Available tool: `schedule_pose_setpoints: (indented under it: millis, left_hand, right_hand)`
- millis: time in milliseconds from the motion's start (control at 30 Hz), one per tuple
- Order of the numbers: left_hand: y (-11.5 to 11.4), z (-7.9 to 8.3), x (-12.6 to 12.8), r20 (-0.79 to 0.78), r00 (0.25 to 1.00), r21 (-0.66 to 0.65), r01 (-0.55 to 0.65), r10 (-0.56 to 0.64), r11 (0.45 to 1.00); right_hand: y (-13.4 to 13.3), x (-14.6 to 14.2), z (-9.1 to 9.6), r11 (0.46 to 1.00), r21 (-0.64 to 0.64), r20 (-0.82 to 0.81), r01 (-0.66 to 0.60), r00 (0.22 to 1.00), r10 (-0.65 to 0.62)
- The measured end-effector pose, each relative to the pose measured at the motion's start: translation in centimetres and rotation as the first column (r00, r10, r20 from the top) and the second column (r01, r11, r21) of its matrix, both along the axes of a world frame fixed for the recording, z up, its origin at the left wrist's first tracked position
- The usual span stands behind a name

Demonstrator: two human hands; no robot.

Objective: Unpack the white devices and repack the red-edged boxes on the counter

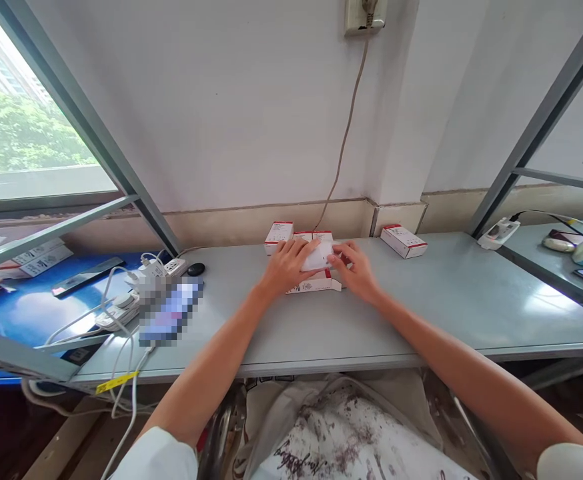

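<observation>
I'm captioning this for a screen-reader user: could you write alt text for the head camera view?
From head height, a person's left hand and right hand meet over a white item above a red-trimmed white box on a grey table. Another such box lies to the right; a white power strip and cables lie to the left.

Grey desk | landmark: red-trimmed white cartons mid-desk | right of them: another carton | left of them: power strip, pixelated device

Bright daylight from the window — glare on the table, edges bowed
</observation>
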State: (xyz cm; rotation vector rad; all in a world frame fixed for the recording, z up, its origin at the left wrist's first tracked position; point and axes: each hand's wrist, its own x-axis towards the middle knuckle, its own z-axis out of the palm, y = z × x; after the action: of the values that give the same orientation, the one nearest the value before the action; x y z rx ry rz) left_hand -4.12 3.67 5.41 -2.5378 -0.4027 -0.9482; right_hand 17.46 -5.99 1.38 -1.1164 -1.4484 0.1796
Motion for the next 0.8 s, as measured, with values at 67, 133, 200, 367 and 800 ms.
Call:
schedule_pose_setpoints:
  millis: [67, 133, 200, 367, 800]
  left_hand:
    - [0.0, 0.2, -0.1, 0.008, 1.0, 0.037, -0.015, 0.015, 0.999]
    - [0.0, 0.3, -0.1, 0.017, 1.0, 0.065, -0.023, 0.022, 0.998]
    - [0.0, 0.4, -0.1, 0.027, 0.999, 0.074, -0.04, 0.038, 0.996]
    - [0.1, 0.4, -0.2, 0.055, 0.993, 0.046, -0.106, 0.103, 0.993]
    - [0.3, -0.7, 0.0, 0.099, 0.994, 0.038, 0.033, -0.037, 0.999]
  right_hand:
    - [0.1, 0.2, 0.1, 0.997, 0.047, -0.016, 0.053, 0.998, -0.053]
    - [-0.2, 0.2, 0.4, 0.992, 0.1, -0.025, 0.08, 0.997, -0.078]
    - [-0.7, 0.0, 0.9, 0.988, 0.143, -0.016, 0.058, 0.998, -0.057]
    - [-2.0, -1.0, 1.3, 0.994, 0.081, -0.034, -0.076, 0.996, 0.079]
    - [-1.1, -1.0, 0.3, 0.96, -0.183, -0.312, -0.212, 0.938, 0.148]
